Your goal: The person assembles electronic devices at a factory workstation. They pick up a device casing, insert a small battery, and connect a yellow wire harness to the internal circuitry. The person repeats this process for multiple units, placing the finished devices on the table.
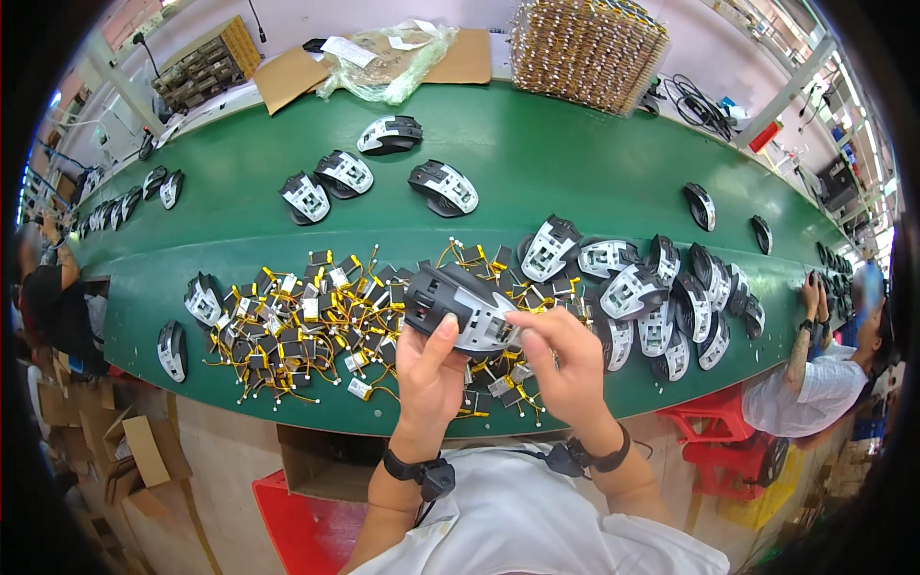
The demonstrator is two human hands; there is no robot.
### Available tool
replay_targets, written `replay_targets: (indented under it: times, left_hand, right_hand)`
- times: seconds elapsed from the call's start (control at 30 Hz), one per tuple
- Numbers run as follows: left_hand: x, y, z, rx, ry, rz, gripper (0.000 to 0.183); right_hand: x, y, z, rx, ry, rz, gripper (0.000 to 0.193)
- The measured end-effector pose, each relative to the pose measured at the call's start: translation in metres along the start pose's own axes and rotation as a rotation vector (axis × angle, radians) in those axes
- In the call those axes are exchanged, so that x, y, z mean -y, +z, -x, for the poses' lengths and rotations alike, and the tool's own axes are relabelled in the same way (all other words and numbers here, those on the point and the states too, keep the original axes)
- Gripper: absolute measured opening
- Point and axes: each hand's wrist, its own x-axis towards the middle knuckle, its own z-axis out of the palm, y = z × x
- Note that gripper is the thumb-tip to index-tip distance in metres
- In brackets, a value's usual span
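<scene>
My left hand (430, 372) is closed round a black and white computer mouse (487, 329), its thumb along the near side. The mouse is held over the bench with its opened, white-framed face up. Over its right end, my right hand (567, 364) has curled fingers, with the index fingertip touching the white part. Whether anything small sits between the right thumb and index finger is hidden. Below and around the mouse lies a loose heap of small battery packs (310, 309) with yellow tape, thin wires and white plugs.
Many similar mice (636, 291) crowd together at the right; others stand farther back and at the left. A green bench (565, 144) curves across. Behind it are a stack of trays (586, 53) and plastic wrap (393, 72) on cardboard. A co-worker (815, 383) sits at the right.
</scene>
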Motion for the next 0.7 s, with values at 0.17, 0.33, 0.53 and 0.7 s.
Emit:
replay_targets:
  times: [0.17,0.33,0.53,0.7]
  left_hand:
    - [-0.001,0.003,-0.003,-0.027,0.014,0.016,0.037]
    - [0.005,0.009,0.001,-0.026,0.047,-0.013,0.037]
    - [0.016,0.014,0.001,-0.090,0.120,-0.021,0.036]
    - [0.005,0.009,-0.002,-0.051,0.033,0.072,0.032]
  right_hand:
    - [0.001,0.010,-0.005,-0.165,0.016,-0.144,0.014]
    - [-0.014,0.013,-0.007,-0.223,-0.074,-0.134,0.012]
    - [-0.022,0.023,-0.006,-0.317,-0.208,0.168,0.014]
    - [-0.013,0.007,0.000,-0.154,-0.148,0.087,0.025]
